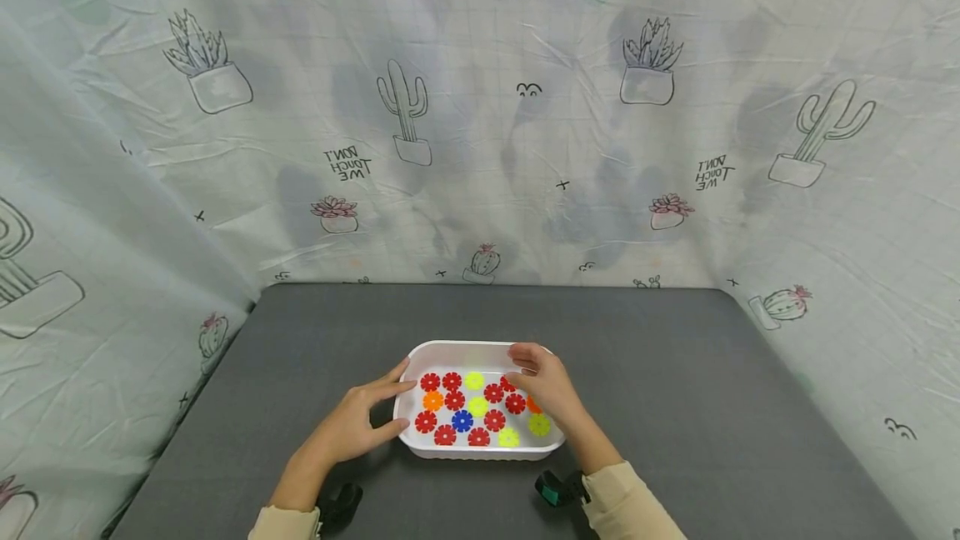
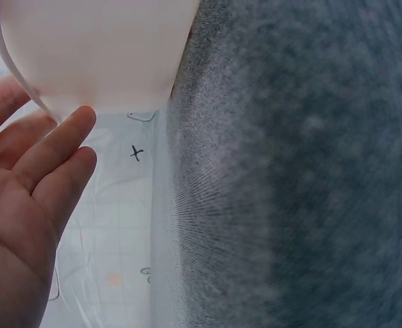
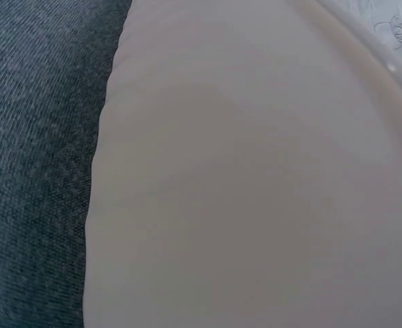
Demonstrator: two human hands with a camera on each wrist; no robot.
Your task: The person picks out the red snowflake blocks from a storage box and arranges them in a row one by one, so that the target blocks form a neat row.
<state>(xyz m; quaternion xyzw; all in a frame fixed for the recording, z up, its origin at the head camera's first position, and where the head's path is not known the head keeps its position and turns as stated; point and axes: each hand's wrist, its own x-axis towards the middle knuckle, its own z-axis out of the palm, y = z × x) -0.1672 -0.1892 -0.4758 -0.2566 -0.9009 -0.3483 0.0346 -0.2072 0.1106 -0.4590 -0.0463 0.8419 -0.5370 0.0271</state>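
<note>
A white tray (image 1: 450, 346) sits on the grey table (image 1: 675, 373) and holds several flower-shaped discs: red (image 1: 494, 420), blue (image 1: 462, 420), yellow (image 1: 473, 380) and orange (image 1: 432, 400). My left hand (image 1: 397, 403) rests against the tray's left wall with straight fingers. In the left wrist view the left hand's fingertips (image 2: 78, 123) touch the tray's wall (image 2: 98, 55). My right hand (image 1: 528, 365) lies over the tray's right part, fingers curled near the far rim. What they hold is hidden. The right wrist view shows only the tray's outer wall (image 3: 256, 178), very close.
A pale cloth (image 1: 480, 107) printed with cacti hangs behind the table and along both sides. Bare grey tabletop (image 2: 297, 171) spreads left, right and behind the tray. Black camera mounts sit at my left wrist (image 1: 341, 502) and right wrist (image 1: 558, 490).
</note>
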